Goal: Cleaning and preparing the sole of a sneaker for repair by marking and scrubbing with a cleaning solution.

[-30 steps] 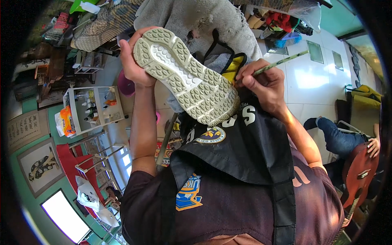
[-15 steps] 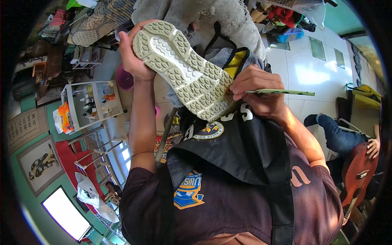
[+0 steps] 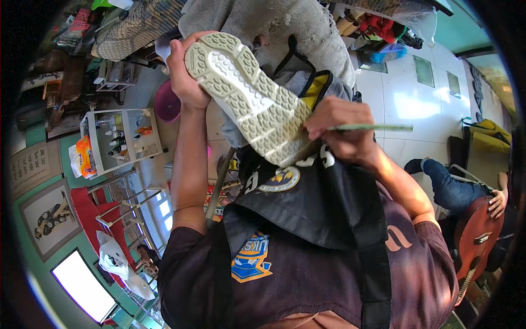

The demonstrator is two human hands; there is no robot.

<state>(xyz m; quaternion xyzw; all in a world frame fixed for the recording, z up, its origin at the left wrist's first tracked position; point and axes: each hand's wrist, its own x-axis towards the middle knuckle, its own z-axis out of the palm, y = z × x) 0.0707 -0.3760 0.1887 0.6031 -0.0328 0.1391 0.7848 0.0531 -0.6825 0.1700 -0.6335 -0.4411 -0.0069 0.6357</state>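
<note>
A shoe (image 3: 233, 104) is held up with its pale grey-green and white sole facing me. My left hand (image 3: 189, 77) grips it by the upper-left end, thumb raised along the edge. At the lower-right end of the sole, my right hand (image 3: 342, 129) pinches a thin tool with a light green handle (image 3: 378, 128). That handle sticks out to the right; its working end is hidden by my fingers at the sole. The sole's lower-right end looks browner than the rest. Beneath the shoe lies my black apron (image 3: 307, 208) with a round badge.
Grey cloth (image 3: 219, 19) lies just beyond the shoe. A white shelf unit (image 3: 123, 140) with small bottles stands at the left, near a purple basin (image 3: 167, 104). To the right, another person sits with a brown guitar (image 3: 479, 233). A red chair (image 3: 90, 219) is at lower left.
The shoe and my left hand have shifted slightly right and down. My right hand has moved a little and is blurred, with the green handle tilted slightly differently.
</note>
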